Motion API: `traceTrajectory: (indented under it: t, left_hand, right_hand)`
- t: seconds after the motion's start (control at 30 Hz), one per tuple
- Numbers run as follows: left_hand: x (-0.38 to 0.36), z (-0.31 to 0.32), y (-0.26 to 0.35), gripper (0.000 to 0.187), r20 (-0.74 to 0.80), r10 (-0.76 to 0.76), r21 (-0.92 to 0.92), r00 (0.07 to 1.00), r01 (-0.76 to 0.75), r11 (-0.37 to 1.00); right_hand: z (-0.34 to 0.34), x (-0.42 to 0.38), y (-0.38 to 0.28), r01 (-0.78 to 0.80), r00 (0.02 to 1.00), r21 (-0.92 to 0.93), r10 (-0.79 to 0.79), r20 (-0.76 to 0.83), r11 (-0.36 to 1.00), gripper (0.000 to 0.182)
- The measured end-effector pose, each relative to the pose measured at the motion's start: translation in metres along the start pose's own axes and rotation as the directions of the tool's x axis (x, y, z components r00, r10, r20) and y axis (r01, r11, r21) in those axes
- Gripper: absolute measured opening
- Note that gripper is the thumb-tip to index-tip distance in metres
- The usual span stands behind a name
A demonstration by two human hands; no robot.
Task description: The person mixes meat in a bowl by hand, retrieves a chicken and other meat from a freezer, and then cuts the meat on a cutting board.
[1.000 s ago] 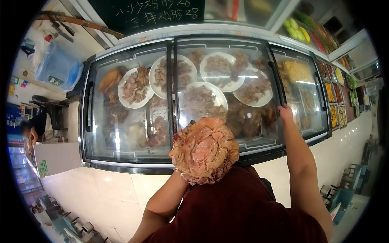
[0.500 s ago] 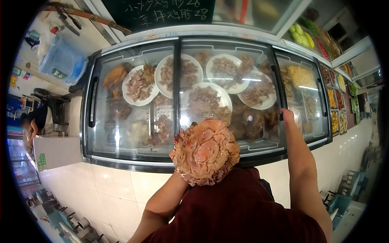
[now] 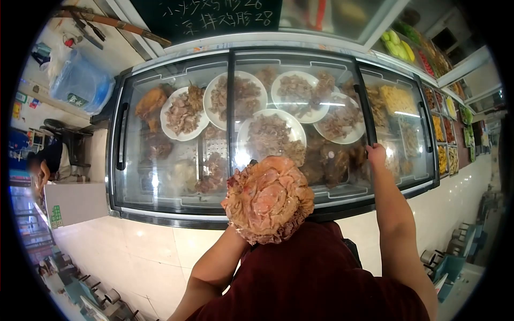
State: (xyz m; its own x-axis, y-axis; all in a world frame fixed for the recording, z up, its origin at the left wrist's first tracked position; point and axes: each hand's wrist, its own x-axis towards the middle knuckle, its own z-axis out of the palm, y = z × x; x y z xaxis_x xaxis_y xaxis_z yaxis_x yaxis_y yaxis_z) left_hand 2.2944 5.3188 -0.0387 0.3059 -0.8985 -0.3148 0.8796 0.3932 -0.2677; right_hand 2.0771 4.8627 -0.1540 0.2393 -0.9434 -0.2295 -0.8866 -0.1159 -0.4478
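Observation:
A large, lumpy, pinkish-brown piece of cooked meat point(image 3: 270, 200) rests on my left hand in front of my chest. That hand is hidden beneath it; only the forearm shows. My right hand point(image 3: 376, 154) is closed on the black handle strip point(image 3: 365, 125) at the right edge of the middle glass lid point(image 3: 257, 61). The lid covers part of a display case. Under the glass, white plates of sliced meat show, among them a front plate point(image 3: 272, 134) and a right plate point(image 3: 338, 120).
Fried-looking brown meat point(image 3: 151, 101) lies in the case's left section, yellow strips point(image 3: 397, 100) in its right. Trays of vegetables point(image 3: 441, 131) stand further right. A blue water jug point(image 3: 83, 83) is at left. A person point(image 3: 48, 166) sits far left. Stools point(image 3: 450, 257) line the right.
My right hand and the lid's black strip have shifted very slightly left. The meat on my left hand has moved slightly left in view too, partly with the camera.

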Motion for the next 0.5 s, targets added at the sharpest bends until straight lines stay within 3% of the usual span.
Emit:
traceTrajectory:
  t: [0.07, 0.17, 0.3, 0.43, 0.5]
  left_hand:
    - [0.002, -0.008, 0.002, 0.059, -0.052, 0.025, 0.080, 0.998, -0.020, 0.997]
    - [0.005, -0.002, -0.005, 0.054, -0.137, 0.055, 0.221, 0.989, -0.023, 0.975]
    - [0.012, 0.002, -0.005, 0.052, -0.077, -0.026, 0.084, 0.997, 0.032, 0.996]
    - [0.017, 0.007, -0.007, 0.052, -0.052, -0.057, 0.055, 0.997, 0.060, 0.997]
    - [0.019, 0.004, -0.008, 0.054, -0.074, -0.056, 0.056, 0.996, 0.061, 0.997]
  right_hand:
    - [-0.001, -0.007, 0.000, 0.135, 0.979, -0.174, -0.158, -0.125, 0.975, 0.026]
    - [-0.007, -0.011, -0.001, 0.123, 0.978, -0.305, -0.168, -0.126, 0.944, 0.028]
    - [-0.010, -0.010, -0.004, 0.024, 0.995, -0.246, -0.048, -0.090, 0.969, 0.027]
    - [-0.017, -0.012, -0.005, 0.016, 0.994, -0.228, -0.040, -0.101, 0.974, 0.026]
    - [-0.021, -0.011, -0.002, 0.092, 0.990, -0.237, -0.113, -0.081, 0.967, 0.034]
